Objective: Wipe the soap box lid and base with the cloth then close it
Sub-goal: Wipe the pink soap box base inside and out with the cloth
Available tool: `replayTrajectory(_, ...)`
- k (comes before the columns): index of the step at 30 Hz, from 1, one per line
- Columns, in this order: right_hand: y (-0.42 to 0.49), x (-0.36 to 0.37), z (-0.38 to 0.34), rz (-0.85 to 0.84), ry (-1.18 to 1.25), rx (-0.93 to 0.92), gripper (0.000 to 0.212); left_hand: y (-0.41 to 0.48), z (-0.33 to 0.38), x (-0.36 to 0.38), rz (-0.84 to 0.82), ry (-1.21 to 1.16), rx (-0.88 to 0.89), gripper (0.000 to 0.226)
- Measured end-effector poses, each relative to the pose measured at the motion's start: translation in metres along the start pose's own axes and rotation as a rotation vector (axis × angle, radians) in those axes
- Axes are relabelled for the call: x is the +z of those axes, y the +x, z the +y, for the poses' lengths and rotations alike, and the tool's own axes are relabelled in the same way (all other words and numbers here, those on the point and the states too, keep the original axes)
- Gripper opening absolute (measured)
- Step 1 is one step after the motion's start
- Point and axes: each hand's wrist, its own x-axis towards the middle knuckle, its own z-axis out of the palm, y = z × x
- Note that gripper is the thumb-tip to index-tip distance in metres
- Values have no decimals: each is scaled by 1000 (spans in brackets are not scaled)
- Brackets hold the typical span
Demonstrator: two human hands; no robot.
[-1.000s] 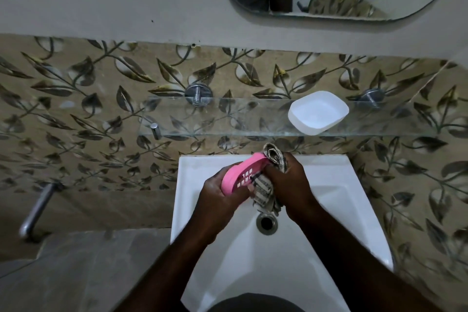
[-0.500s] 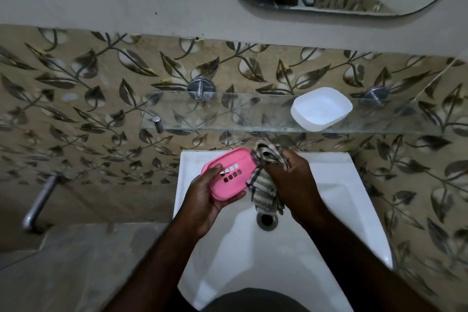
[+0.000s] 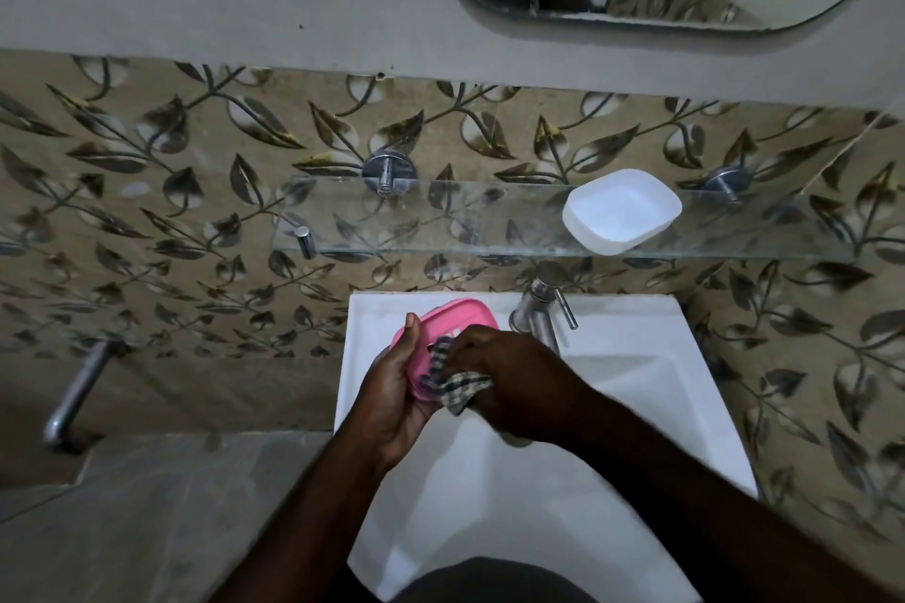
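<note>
Soap box base (image 3: 458, 317) in left hand (image 3: 392, 389), cloth (image 3: 459, 388) atop

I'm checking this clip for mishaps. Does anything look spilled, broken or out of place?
One thing: the white plastic soap box half sits skewed on the glass shelf, one corner seemingly past the front edge. Nothing looks spilled or broken. The left hand holds the pink plastic half; the right hand presses the checked cloth on it.

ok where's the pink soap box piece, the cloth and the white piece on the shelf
pink soap box piece (image 3: 458, 319), head view, its uncovered top end
cloth (image 3: 465, 386), head view, the checked fold at its lower edge
white piece (image 3: 621, 210), head view, middle of its hollow
</note>
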Motion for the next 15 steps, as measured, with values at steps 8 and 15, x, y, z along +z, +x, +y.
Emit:
replayTrajectory(8, 0, -4, 16, 178, -103, 190, 40, 6, 9, 4, -39, 177, 117, 55)
replayTrajectory(15, -3, 15, -13, 219, 143, 247, 28, 10, 1, 16, 70, 100, 129, 63)
